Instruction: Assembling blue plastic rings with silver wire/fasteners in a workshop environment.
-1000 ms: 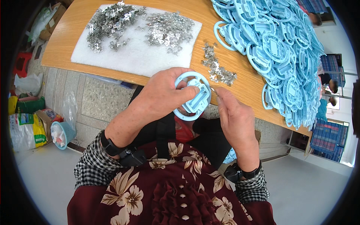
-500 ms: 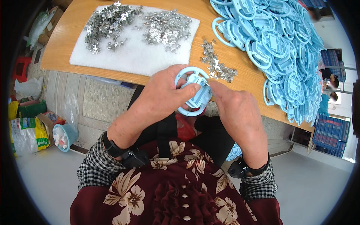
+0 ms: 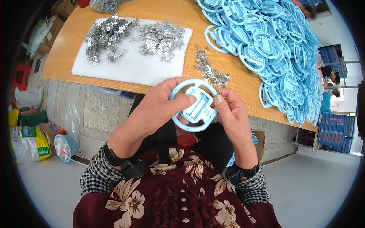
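My left hand (image 3: 152, 108) is closed round the left side of a light-blue plastic steering-wheel-shaped part (image 3: 197, 111), its thumb pressing on the raised middle. The part's hollow centre, with a rectangular recess, faces up. At its right rim my right hand (image 3: 236, 119) pinches a thin metal piece (image 3: 218, 90) between thumb and fingers; its exact kind is too small to make out. Just beyond the hands, a small heap of silvery metal clips (image 3: 213, 72) lies on the wooden table (image 3: 152, 12).
Two heaps of small metal pieces (image 3: 161, 38) lie on a white felt mat (image 3: 127, 74). A big pile of blue plastic parts (image 3: 266, 45) covers the table's right side. A clear bag of metal pieces (image 3: 104, 5) sits at the back. A blue waste bin (image 3: 72, 146) stands left on the floor.
The blue part has turned to face up more and come slightly nearer me. My right hand has moved down, and the thin metal piece now shows above its fingertips. The view has shifted a little.
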The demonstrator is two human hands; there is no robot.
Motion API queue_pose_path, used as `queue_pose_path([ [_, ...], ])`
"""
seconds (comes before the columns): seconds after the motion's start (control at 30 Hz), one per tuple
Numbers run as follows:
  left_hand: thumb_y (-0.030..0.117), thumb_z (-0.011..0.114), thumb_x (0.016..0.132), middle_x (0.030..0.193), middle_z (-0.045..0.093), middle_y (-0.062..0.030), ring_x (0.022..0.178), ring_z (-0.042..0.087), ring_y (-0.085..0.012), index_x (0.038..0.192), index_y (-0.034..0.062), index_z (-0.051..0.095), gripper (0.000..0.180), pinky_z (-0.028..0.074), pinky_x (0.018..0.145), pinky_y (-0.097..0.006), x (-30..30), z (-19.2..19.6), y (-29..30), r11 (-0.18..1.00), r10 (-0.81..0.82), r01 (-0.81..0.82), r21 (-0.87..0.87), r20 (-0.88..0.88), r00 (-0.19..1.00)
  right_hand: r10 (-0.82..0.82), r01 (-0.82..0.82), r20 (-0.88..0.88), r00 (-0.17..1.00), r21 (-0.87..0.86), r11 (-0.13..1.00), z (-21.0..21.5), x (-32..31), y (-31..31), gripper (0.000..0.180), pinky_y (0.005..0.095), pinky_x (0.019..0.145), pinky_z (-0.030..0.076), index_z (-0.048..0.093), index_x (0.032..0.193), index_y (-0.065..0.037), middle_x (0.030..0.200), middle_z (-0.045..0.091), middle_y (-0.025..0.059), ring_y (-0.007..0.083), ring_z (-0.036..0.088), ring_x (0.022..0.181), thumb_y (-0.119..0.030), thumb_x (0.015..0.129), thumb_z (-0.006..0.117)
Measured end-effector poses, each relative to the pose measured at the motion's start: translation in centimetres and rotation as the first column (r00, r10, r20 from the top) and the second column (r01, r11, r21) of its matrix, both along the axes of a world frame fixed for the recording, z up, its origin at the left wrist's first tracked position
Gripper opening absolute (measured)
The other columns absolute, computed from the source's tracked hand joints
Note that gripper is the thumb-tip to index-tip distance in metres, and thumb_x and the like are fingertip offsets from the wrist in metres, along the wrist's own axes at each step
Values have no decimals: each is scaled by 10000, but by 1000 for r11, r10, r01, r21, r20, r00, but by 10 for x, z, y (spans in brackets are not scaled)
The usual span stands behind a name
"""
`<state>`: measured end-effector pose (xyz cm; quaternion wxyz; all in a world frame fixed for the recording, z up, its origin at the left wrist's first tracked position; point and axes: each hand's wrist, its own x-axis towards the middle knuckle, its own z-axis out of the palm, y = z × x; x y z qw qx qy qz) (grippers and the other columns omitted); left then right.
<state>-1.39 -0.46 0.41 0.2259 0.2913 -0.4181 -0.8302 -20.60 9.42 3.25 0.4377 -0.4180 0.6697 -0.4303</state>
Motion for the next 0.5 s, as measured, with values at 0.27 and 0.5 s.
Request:
queue_pose_path([
  [0.27,86,553,977,1184,641,-132,1035,648,-177,1406,-30,459,455,535,900,-308,-8,5,3,604,17,163,-780,217,976,118,-119,121,986,1,993,-2,-10,10,232,190,650,410,629,1054,-16,841,606,-35,28,499,737,-235,1053,552],
  [0.5,173,494,1046,1223,630,-162,995,674,-252,1441,-19,441,443,559,838,-341,-10,-20,7,955,-53,54,-290,9,999,-61,76,69,996,-235,969,-2,2,15,207,191,597,391,618,1113,-21,814,567,-22,41,484,687,-190,1064,509],
])
